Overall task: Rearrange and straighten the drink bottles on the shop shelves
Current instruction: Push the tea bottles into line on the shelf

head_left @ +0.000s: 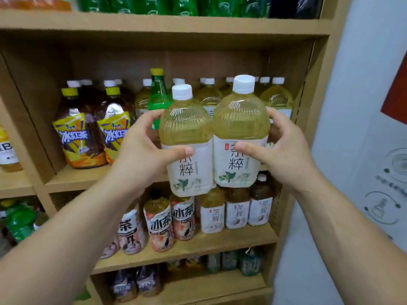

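I hold two large pale-yellow tea bottles with white caps and white labels, side by side, upright, in front of the middle shelf (pixel 72 176). My left hand (pixel 143 148) grips the left tea bottle (pixel 186 137), thumb across its label. The right tea bottle (pixel 241 128) is in my right hand (pixel 284 150), thumb on the label too. The two bottles touch each other. Behind them on the middle shelf stand more of the same tea bottles (pixel 277 97) and one green soda bottle (pixel 157 93).
Two dark iced-tea bottles with orange-yellow labels (pixel 77 133) stand at the shelf's left. The shelf below (pixel 198 245) carries small tea bottles. Green bottles (pixel 176 5) fill the top shelf. A white wall (pixel 363 106) lies to the right of the wooden shelf unit.
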